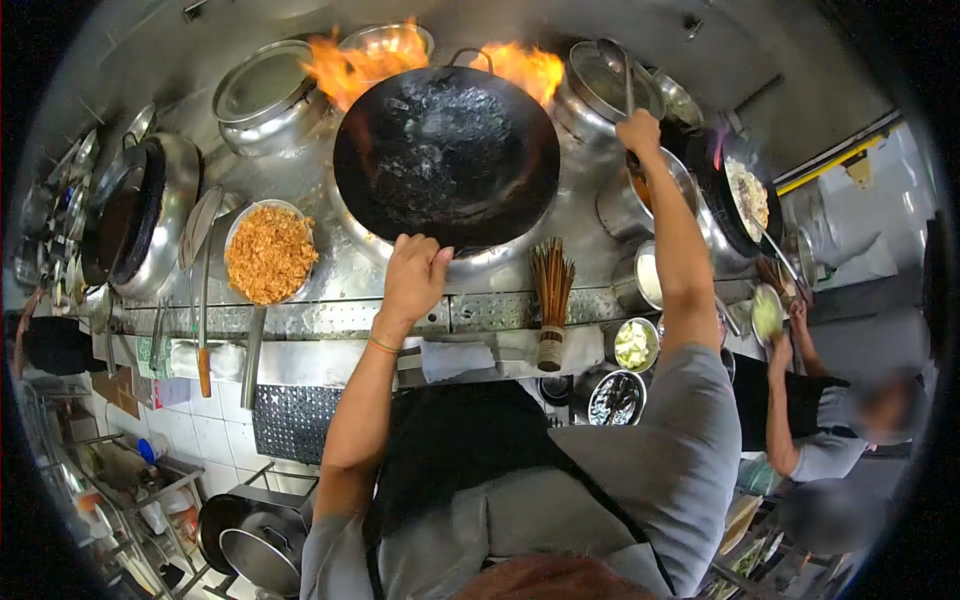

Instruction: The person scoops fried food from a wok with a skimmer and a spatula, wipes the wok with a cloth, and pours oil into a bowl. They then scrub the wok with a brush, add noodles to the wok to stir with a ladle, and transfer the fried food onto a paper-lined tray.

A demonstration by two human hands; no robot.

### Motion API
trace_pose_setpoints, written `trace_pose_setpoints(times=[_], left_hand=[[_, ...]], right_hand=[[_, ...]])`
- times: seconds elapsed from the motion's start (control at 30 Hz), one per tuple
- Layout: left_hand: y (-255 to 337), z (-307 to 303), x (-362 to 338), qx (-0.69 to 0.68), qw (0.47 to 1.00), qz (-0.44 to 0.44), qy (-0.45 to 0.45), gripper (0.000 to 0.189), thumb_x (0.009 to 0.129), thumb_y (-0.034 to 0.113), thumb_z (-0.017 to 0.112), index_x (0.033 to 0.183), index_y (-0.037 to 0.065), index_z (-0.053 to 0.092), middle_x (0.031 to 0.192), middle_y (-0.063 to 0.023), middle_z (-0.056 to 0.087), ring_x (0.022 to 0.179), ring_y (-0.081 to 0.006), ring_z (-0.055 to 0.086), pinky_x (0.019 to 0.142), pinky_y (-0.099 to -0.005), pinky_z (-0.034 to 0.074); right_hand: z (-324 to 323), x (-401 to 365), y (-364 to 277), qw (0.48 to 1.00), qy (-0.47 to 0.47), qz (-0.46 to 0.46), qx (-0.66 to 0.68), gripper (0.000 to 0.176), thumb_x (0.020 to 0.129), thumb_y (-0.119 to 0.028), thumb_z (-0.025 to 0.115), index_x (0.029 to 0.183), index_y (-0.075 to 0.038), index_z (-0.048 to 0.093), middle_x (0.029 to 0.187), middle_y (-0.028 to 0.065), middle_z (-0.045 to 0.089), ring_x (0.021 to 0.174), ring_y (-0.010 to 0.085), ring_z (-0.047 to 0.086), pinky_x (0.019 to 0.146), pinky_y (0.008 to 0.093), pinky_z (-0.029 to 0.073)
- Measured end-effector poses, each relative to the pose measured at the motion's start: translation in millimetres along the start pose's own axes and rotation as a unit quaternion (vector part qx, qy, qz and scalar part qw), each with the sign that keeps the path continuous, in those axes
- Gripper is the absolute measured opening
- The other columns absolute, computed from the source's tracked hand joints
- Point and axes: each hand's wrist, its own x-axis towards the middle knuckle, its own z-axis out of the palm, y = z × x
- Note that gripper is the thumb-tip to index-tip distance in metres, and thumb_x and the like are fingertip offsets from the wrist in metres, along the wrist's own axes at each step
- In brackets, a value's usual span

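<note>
A large black wok [445,165] sits over the burner, its dark inside glossy and holding no visible food. My left hand [415,275] is closed at the wok's near edge; the exact grip is partly hidden under the fingers. My right hand [640,132] reaches forward to the right of the wok, wrapped round the handle of a ladle [612,55]. The ladle's bowl points away from me, above a lidded metal pot [605,85]. Flames [525,70] rise behind the wok on both sides.
Left of the wok, a long-handled pan [253,350] holds orange-brown food. A bamboo brush [552,300] lies at the counter's front edge. Metal pots [650,275] and bowls of ingredients stand at right. Farther right, a co-worker [815,400] holds a bowl beside another wok [715,190].
</note>
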Motion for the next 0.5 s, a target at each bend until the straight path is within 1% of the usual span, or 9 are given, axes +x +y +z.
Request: trace_pose_setpoints(times=[0.07,0.1,0.13,0.17,0.2,0.23,0.3,0.43,0.5], left_hand=[[-0.5,1.3,-1.3,0.004,1.0,-0.012,-0.005,0.028,0.087,0.016,0.057,0.066,0.002,0.048,0.067,-0.0143,0.045,0.069,-0.0322,0.042,0.065,-0.0422,0.035],[-0.7,2.0,-1.3,0.007,1.0,-0.013,-0.004,0.028,0.087,0.016,0.057,0.066,0.002,0.048,0.067,-0.0143,0.045,0.069,-0.0322,0.042,0.065,-0.0422,0.035],[-0.7,2.4,-1.7,0.013,1.0,-0.022,-0.006,0.028,0.088,0.017,0.057,0.066,0.002,0.048,0.068,-0.0143,0.046,0.069,-0.0322,0.042,0.065,-0.0423,0.036],[-0.4,2.9,-2.9,0.018,0.999,-0.031,-0.01,0.028,0.088,0.018,0.057,0.067,0.002,0.049,0.069,-0.0143,0.046,0.07,-0.0323,0.042,0.066,-0.0424,0.036],[-1.6,4.3,-4.1,0.022,0.999,-0.033,-0.009,0.028,0.088,0.018,0.057,0.067,0.002,0.049,0.069,-0.0143,0.046,0.07,-0.0323,0.042,0.066,-0.0424,0.036],[-4.1,6.6,-5.5,0.022,0.999,-0.031,-0.005,0.028,0.089,0.019,0.057,0.068,0.002,0.05,0.07,-0.0143,0.047,0.071,-0.0324,0.042,0.066,-0.0423,0.037],[-4.9,7.5,-5.0,0.022,0.999,-0.024,0.003,0.028,0.089,0.02,0.057,0.069,0.002,0.05,0.071,-0.0143,0.047,0.072,-0.0324,0.043,0.067,-0.0422,0.037],[-1.1,5.9,-2.5,0.008,0.999,-0.037,0.008,0.026,0.088,0.019,0.058,0.069,0.002,0.052,0.072,-0.0136,0.049,0.074,-0.0326,0.044,0.067,-0.0421,0.038],[-2.1,4.5,-2.2,0.004,0.999,-0.034,0.002,0.025,0.087,0.018,0.058,0.069,0.002,0.052,0.072,-0.0134,0.05,0.074,-0.0327,0.045,0.067,-0.0421,0.039]], right_hand=[[19.4,26.5,8.8,0.999,-0.028,0.041,0.0,0.021,0.077,-0.015,0.053,0.082,0.003,0.063,0.083,0.0214,0.067,0.081,0.04,0.064,0.073,0.043,0.051],[21.4,45.7,17.2,0.999,-0.029,0.039,0.003,0.021,0.077,-0.015,0.053,0.082,0.003,0.063,0.083,0.0214,0.067,0.081,0.04,0.064,0.073,0.043,0.051],[22.5,68.6,34.9,0.939,-0.144,0.15,0.273,0.014,0.078,-0.012,0.054,0.078,0.001,0.06,0.078,0.0164,0.064,0.071,0.0328,0.062,0.064,0.0392,0.049],[12.8,70.2,31.6,0.784,-0.246,0.248,0.514,0.01,0.08,-0.009,0.054,0.073,-0.002,0.058,0.072,0.0115,0.061,0.061,0.0255,0.06,0.055,0.0353,0.047],[-2.4,67.0,35.6,0.65,-0.207,0.279,0.676,0.008,0.08,-0.004,0.056,0.073,-0.004,0.051,0.065,0.0065,0.05,0.052,0.0149,0.047,0.045,0.0279,0.035],[-8.3,73.7,44.5,0.511,-0.195,0.31,0.777,0.012,0.081,-0.002,0.056,0.074,0.001,0.047,0.067,0.0077,0.049,0.051,0.0156,0.046,0.042,0.029,0.031],[-17.5,86.4,65.1,0.476,-0.235,0.312,0.788,0.011,0.082,0.002,0.053,0.087,0.003,0.043,0.072,0.0103,0.046,0.054,0.0168,0.048,0.042,0.028,0.034],[-71.3,69.7,60.8,0.479,-0.275,0.287,0.783,0.01,0.086,0.001,0.048,0.087,0.0,0.037,0.07,0.0088,0.043,0.052,0.0146,0.047,0.042,0.0255,0.033],[-108.5,52.1,48.3,0.399,-0.303,0.301,0.812,0.009,0.09,-0.001,0.042,0.086,-0.002,0.034,0.069,0.0076,0.042,0.05,0.0122,0.045,0.04,0.0229,0.032]])
